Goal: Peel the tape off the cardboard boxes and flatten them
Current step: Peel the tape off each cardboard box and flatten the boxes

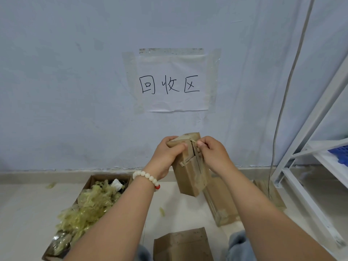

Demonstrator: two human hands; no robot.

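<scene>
Item 1. Cardboard box [192, 178], small and tall, brown. I see it held upright in the air, slightly tilted, in front of the wall and above the floor [28, 204], touching nothing below it.

Item 2. Left hand [166, 157]. The fingers are wrapped over the box's top end with the thumb across its near face. This is a full clamp.

Item 3. Right hand [212, 153]. Thumb and forefinger are pinched tight on the tape strip [197, 159] at the box's top edge. The strip runs down the box's seam.

Item 4. Open carton [90, 180] near the floor's left side, heaped with yellowish peeled tape [90, 206].

Item 5. Flattened boxes [220, 200] lying on the floor just behind and right of the held box.

Item 6. Another brown box [182, 245] at the floor's near edge, between the knees.

Item 7. White metal rack [308, 153] on the right, a paper sign [169, 83] taped to the wall, and a bead bracelet [148, 178] on the left wrist.

Handling note, my judgement: the step in hand is peeling the seam tape. I would pull low and along the seam, not outward, so the strip comes off whole without tearing the board. I would brace with the left thumb close to the peel line and move the pinch nearer the box as the strip lengthens. The flaps look partly loosened, so squeezing too hard could crush the top.
</scene>
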